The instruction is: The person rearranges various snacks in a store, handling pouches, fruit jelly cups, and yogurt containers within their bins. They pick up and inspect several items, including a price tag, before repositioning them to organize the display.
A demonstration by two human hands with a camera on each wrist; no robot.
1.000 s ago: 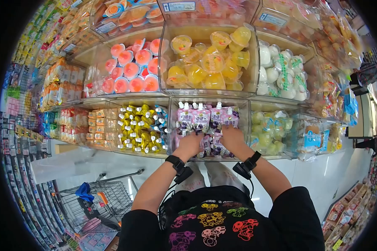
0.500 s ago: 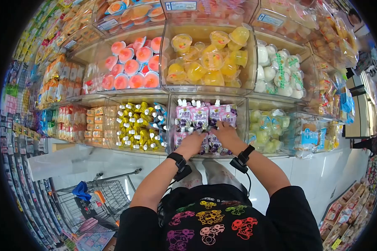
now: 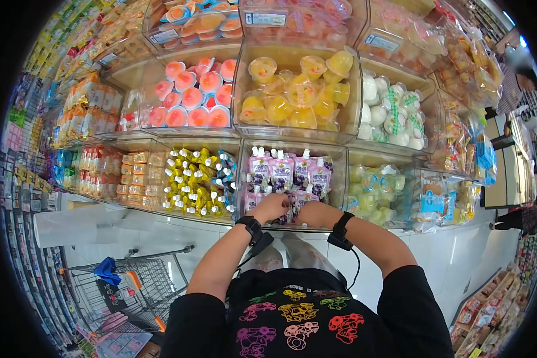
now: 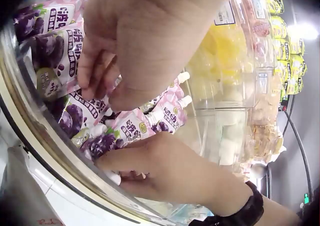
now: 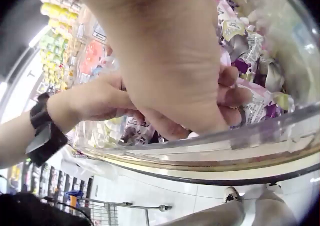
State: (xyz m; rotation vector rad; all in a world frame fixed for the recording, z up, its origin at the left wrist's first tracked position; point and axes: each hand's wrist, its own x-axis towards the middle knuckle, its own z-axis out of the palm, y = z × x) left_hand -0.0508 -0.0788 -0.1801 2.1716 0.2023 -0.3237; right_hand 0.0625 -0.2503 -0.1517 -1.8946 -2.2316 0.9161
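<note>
Grape-pictured spouted jelly pouches (image 3: 280, 170) with white caps fill a clear bin (image 4: 75, 173) at the middle of the lower row. Over the front of that bin, my left hand (image 3: 268, 207) has bent fingers down among the pouches; I cannot tell whether they hold one. Close beside it, my right hand (image 3: 319, 213) grips a jelly pouch (image 5: 255, 98) near the bin's front wall, its fingers curled over the wrapper. A white cap (image 4: 114, 177) shows below the right hand in the left wrist view. Upright pouches stand in the rear row behind both hands.
Yellow spouted pouches (image 3: 191, 185) fill the bin to the left, and green round jellies (image 3: 376, 188) the bin to the right. Above sit yellow jelly cups (image 3: 292, 89) and pink ones (image 3: 191, 98). A shopping cart (image 3: 125, 298) stands at my lower left.
My right hand has come down from the pouches at the back right toward the bin's front, nearer the left hand. My left hand has shifted little.
</note>
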